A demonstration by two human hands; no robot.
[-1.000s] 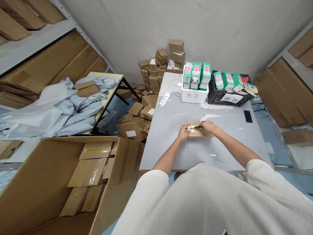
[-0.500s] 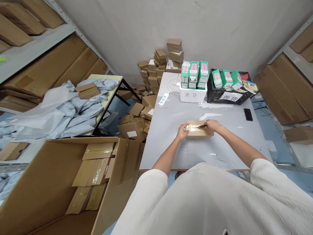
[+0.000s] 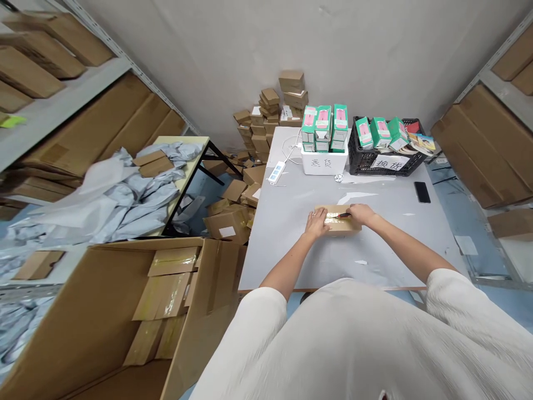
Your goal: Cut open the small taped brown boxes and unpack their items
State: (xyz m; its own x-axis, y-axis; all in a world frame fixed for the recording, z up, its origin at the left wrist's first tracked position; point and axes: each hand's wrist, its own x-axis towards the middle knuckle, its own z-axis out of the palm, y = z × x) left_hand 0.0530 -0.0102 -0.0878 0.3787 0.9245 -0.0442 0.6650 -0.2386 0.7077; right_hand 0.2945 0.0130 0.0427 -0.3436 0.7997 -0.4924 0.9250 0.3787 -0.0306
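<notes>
A small brown cardboard box (image 3: 342, 225) lies flat on the grey-topped table (image 3: 291, 250), with shiny yellowish tape along its top. My left hand (image 3: 317, 223) rests over the box's left end, fingers on the top face, holding it down. In my closed right hand (image 3: 361, 213), at the right end of the box, is a slim box cutter (image 3: 345, 215) with red and black on it. Its tip points left and meets the tape along the middle of the lid. My palm hides the rest of its handle.
Behind the box stand a white bin (image 3: 323, 163) and a black crate (image 3: 383, 162), both holding green-and-pink boxes. A power strip (image 3: 276, 173) and a phone (image 3: 422, 192) lie on the table. A large open carton (image 3: 216, 278) with boxes inside stands to the left.
My left hand has shifted from the box's left edge further onto its top. The cutter stays on the tape in my right hand. The view has turned slightly.
</notes>
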